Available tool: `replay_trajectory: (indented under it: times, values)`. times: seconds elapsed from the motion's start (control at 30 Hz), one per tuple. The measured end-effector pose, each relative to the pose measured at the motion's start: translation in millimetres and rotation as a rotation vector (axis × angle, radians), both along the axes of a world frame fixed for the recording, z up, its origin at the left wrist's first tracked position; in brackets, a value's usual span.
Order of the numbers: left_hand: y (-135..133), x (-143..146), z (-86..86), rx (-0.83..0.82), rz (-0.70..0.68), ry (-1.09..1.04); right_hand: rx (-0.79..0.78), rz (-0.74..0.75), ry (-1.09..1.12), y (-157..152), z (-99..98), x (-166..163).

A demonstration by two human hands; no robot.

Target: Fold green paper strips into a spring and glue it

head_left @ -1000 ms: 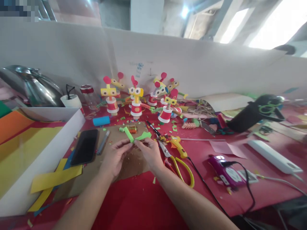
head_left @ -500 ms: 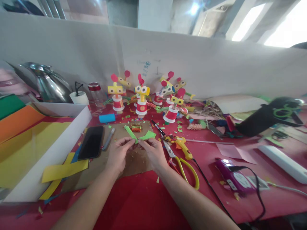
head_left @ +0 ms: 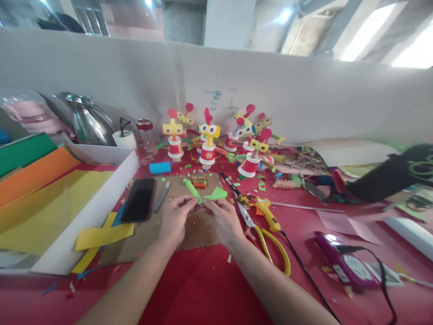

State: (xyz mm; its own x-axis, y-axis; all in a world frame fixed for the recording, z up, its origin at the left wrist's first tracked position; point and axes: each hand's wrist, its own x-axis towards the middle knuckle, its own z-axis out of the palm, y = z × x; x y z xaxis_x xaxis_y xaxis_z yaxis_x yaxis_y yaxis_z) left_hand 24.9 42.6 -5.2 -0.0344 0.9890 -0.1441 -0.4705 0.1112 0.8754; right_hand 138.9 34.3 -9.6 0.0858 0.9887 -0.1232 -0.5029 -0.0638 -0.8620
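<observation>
Over a brown cardboard sheet (head_left: 199,230), my left hand (head_left: 179,216) pinches a light green paper strip (head_left: 193,188) between thumb and fingers. My right hand (head_left: 225,219) pinches the same strip close beside it, where the two fingertips nearly meet. One end of the paper slants up to the left and looks folded at its tip; the other end (head_left: 216,193) spreads to the right. Just beyond the fingers lies a folded orange and green paper spring (head_left: 199,181). A grey marker (head_left: 161,197) rests left of my left hand.
Several paper-cup figures (head_left: 207,153) stand along the back. Scissors with yellow handles (head_left: 270,243) and a yellow glue gun (head_left: 268,214) lie to the right, a purple device (head_left: 348,264) farther over. A phone (head_left: 138,200), yellow strips (head_left: 104,236) and a white box (head_left: 91,212) are left.
The whole view has shifted, so everything sits farther right in the picture. Both hands keep their pinch on the green strip, with hardly any movement between them.
</observation>
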Motion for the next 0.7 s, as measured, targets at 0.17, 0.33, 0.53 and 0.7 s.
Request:
replay_trajectory:
  times: [0.17, 0.33, 0.53, 0.7]
  values:
    - [-0.5, -0.9, -1.6, 0.022, 0.014, 0.053, 0.023, 0.003, -0.021, -2.1, 1.6, -1.4]
    - [-3.1, -0.4, -1.7, 0.051, 0.035, 0.139, 0.066, 0.011, -0.115, -4.9, 4.1, -3.5]
    - [-1.4, 1.8, -6.7, 0.02, 0.043, 0.001, 0.103, -0.019, -0.228, -4.8, -0.9, -3.2]
    - [-2.7, 2.0, -1.4, -0.059, 0.018, -0.131, 0.154, 0.024, -0.231, -5.2, -2.7, -3.4]
